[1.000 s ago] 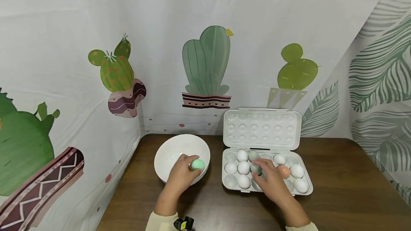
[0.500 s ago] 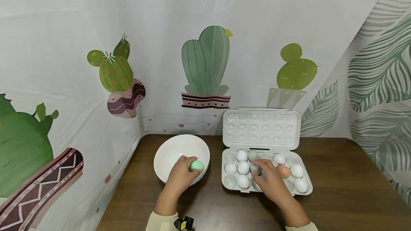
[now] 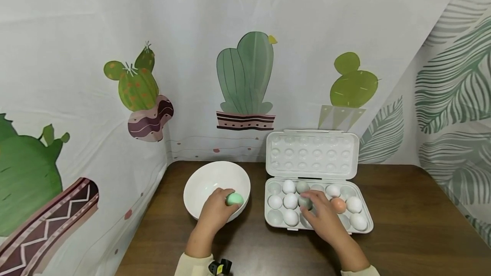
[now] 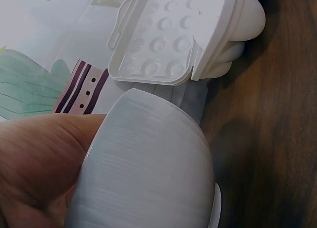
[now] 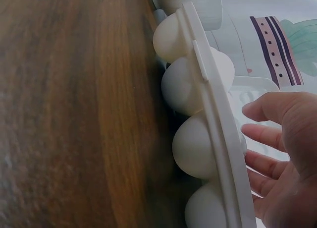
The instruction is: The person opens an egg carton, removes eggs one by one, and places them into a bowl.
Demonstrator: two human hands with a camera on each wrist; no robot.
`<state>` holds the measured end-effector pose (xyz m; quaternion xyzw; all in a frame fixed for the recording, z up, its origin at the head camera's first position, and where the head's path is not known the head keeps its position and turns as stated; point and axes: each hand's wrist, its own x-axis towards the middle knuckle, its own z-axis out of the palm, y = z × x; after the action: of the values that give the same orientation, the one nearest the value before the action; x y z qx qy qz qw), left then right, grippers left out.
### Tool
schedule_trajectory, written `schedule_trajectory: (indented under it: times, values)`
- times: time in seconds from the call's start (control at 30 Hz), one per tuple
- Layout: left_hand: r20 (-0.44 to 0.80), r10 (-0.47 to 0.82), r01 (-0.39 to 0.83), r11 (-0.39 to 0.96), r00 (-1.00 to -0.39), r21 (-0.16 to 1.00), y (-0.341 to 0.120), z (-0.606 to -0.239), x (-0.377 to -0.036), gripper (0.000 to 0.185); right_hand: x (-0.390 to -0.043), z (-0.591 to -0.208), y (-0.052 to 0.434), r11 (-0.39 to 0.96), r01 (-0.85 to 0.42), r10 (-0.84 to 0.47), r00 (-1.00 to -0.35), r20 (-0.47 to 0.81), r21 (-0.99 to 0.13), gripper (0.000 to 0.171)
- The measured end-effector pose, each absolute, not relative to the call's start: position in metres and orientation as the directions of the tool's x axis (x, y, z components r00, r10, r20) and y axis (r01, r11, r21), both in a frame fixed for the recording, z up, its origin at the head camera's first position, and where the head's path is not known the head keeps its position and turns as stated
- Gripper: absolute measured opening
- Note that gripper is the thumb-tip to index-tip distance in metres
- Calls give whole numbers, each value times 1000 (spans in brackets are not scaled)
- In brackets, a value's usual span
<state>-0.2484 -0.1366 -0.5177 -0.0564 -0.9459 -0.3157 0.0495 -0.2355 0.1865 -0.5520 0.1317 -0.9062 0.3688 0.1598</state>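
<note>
- Over the near right rim of the bowl (image 3: 199,182), which is standing toward the back left of the table (image 3: 402,225), a pale green egg (image 3: 234,199) is being held in the curled fingers of the left hand (image 3: 215,211).
- In the left wrist view only the bowl's outer wall (image 4: 148,168) and part of the hand (image 4: 34,158) are being shown; the egg is hidden there.
- In the open egg tray (image 3: 364,229), toward the table's back right, a grey-green egg (image 3: 305,202) is being pinched at the fingertips of the right hand (image 3: 324,218), in the middle row.
- In the right wrist view the fingers (image 5: 270,109) are seen loosely spread above the tray's rim (image 5: 218,134); the pinch itself is not being shown there.
- The eggs are being judged light, rigid and smooth, so likely slippery, and fragile: a shell would probably crack under a squeeze or a knock on the bowl's rim.
- A hold around the widest part, with the fingertips spread on opposite sides, is being judged safest.
- Counted in the head view: one bowl, one tray with its lid (image 3: 312,154) standing open, two eggs in the hands, and in the tray seven white eggs, one brown egg (image 3: 339,205) and one more grey-green egg (image 3: 302,187); any egg under the right hand cannot be told.
</note>
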Motion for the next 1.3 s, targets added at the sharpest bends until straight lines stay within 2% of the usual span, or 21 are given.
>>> schedule_trajectory:
  times: [1.0, 1.3]
  values:
    - [65, 68, 93, 811, -996, 577, -140, -516, -247, 38, -237, -554, 187, 722, -340, -124, -921, 370, -603, 39]
    - [50, 78, 93, 810, -996, 578, -140, -514, -248, 38, -236, -557, 188, 737, -374, -132, -897, 422, -563, 42]
